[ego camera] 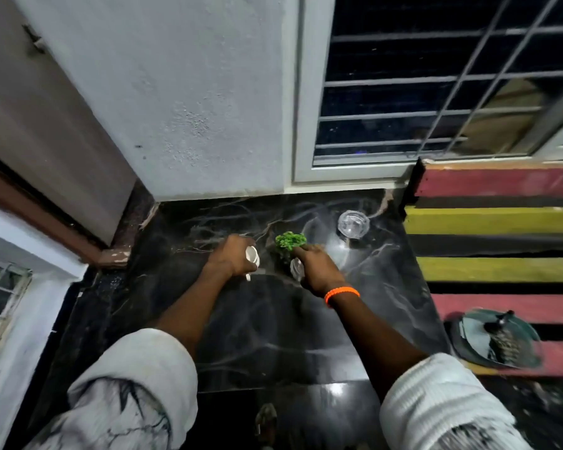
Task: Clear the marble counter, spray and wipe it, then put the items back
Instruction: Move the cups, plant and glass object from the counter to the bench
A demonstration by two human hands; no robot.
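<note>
Currently: both hands down on the black marble desk, each on a small item

Left hand (pixel 231 256) is curled round a small white cup (pixel 252 256), thumb side toward the camera; a white handle-like part sticks out below the fingers. Cup sits at or just above the desk (pixel 273 336) surface, can't tell if it's touching.

Right hand (pixel 317 266) grips a small clear container (pixel 296 269) that carries a little green plant (pixel 290 241); fingers wrap the container, foliage pokes out just past the fingertips. Orange bead bracelet (pixel 342 293) on that wrist. Contact with the desk unclear here too.

The two hands are close together, mid-desk toward the back wall, cup just left of the plant.

Clear glass jar (pixel 353 224) stands on the desk near the back right corner, apart from both hands, right of the plant. Glare patch on the marble beside it.

Desk is dark marble with pale veins, glossy front edge. Behind it: grey textured wall (pixel 182 108) on the left, white-framed window with metal grille (pixel 436 86) on the right.

Right of the desk: striped surface (pixel 501 222) in red, yellow and black bands, with a dark green dish (pixel 488 339) near its front holding something blurred, can't make it out.

Both forearms bare, light sleeves (pixel 137 391) pushed up near the elbows
</note>
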